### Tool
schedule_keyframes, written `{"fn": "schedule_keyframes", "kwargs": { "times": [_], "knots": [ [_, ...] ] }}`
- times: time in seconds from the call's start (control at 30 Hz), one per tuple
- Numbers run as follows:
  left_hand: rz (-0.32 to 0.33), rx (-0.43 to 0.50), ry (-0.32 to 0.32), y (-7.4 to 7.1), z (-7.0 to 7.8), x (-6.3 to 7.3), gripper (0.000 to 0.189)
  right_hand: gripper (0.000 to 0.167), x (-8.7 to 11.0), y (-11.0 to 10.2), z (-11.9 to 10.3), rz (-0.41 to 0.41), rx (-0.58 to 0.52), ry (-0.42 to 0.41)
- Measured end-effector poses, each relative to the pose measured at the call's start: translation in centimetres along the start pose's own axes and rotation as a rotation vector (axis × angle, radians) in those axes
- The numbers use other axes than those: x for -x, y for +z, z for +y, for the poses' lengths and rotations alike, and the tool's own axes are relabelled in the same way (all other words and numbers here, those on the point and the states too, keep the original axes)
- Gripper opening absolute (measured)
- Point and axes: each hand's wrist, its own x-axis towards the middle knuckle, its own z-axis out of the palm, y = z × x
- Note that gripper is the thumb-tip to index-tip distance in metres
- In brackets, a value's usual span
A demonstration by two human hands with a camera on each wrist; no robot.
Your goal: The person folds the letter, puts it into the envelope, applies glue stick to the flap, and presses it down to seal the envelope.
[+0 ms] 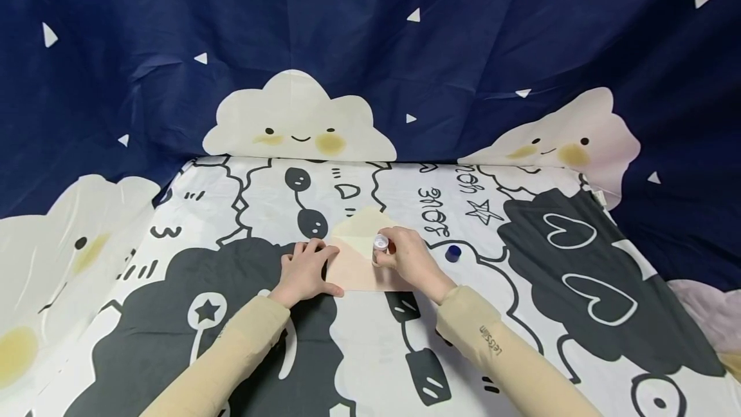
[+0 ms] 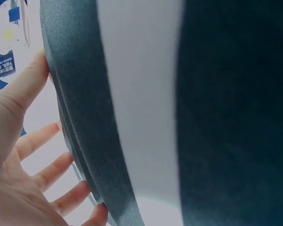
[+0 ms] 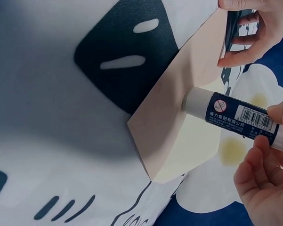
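Observation:
A pale pink envelope (image 1: 359,274) lies on the patterned cloth, its cream pointed flap (image 1: 361,224) spread out away from me. With spread fingers, my left hand (image 1: 307,271) rests at the envelope's left edge, thumb at the near corner; the right wrist view shows its fingertips touching that edge. My right hand (image 1: 411,259) grips a glue stick (image 3: 240,117) with a dark blue label and white ends. The glue stick's lower end meets the envelope around the line between pink body and cream flap. Whether glue is on the paper cannot be seen.
A dark blue cap (image 1: 453,253) stands on the cloth to the right of my right hand. The black-and-white printed cloth (image 1: 370,352) covers the surface under both hands. Behind it hangs a navy curtain (image 1: 347,31) with clouds and white triangles.

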Motion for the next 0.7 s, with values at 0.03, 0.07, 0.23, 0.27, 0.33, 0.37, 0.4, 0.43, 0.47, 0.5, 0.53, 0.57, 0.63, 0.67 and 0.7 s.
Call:
{"fn": "schedule_keyframes", "kwargs": {
  "times": [0.03, 0.07, 0.23, 0.27, 0.33, 0.37, 0.4, 0.43, 0.47, 0.5, 0.53, 0.57, 0.63, 0.67, 0.7],
  "knots": [
    [0.001, -0.001, 0.001, 0.0, 0.0, 0.0, 0.079, 0.007, 0.0, -0.01, 0.04, 0.0, -0.003, -0.002],
    [-0.002, 0.0, -0.001, -0.01, 0.01, 0.01, 0.079, 0.007, 0.01, -0.02, 0.07, 0.0, -0.004, -0.002],
    [-0.002, 0.0, 0.001, -0.01, 0.01, 0.01, 0.079, 0.006, 0.02, -0.14, 0.24, 0.0, -0.013, -0.003],
    [-0.001, 0.0, 0.001, -0.01, 0.01, 0.02, 0.079, 0.006, 0.03, -0.19, 0.24, 0.0, -0.012, -0.004],
    [0.001, 0.002, 0.001, -0.04, 0.03, 0.05, 0.079, 0.006, 0.03, -0.26, 0.25, 0.0, -0.013, -0.007],
    [0.002, 0.002, 0.002, -0.05, 0.05, 0.06, 0.079, 0.006, 0.03, -0.28, 0.25, -0.001, -0.013, -0.005],
    [0.003, 0.003, 0.002, -0.07, 0.06, 0.07, 0.079, 0.007, 0.05, -0.3, 0.27, -0.001, -0.012, -0.004],
    [0.004, 0.004, 0.003, -0.09, 0.07, 0.08, 0.079, 0.007, 0.07, -0.32, 0.29, -0.001, -0.012, -0.004],
    [0.004, 0.004, 0.004, -0.1, 0.08, 0.08, 0.079, 0.007, 0.09, -0.34, 0.31, 0.0, -0.013, -0.003],
    [0.004, 0.005, 0.004, -0.1, 0.08, 0.09, 0.079, 0.007, 0.1, -0.34, 0.34, 0.001, -0.013, -0.002],
    [0.003, 0.006, 0.005, -0.11, 0.07, 0.09, 0.078, 0.007, 0.13, -0.35, 0.34, 0.002, -0.012, 0.0],
    [0.003, 0.006, 0.005, -0.12, 0.07, 0.09, 0.078, 0.007, 0.15, -0.34, 0.36, 0.004, -0.011, 0.002],
    [0.001, 0.009, 0.005, -0.15, 0.09, 0.08, 0.078, 0.007, 0.19, -0.34, 0.39, 0.005, -0.007, 0.001],
    [0.0, 0.009, 0.004, -0.16, 0.1, 0.08, 0.078, 0.007, 0.21, -0.35, 0.41, 0.005, -0.006, 0.002],
    [0.0, 0.01, 0.004, -0.18, 0.13, 0.08, 0.078, 0.007, 0.23, -0.35, 0.44, 0.005, -0.003, 0.002]
  ]
}}
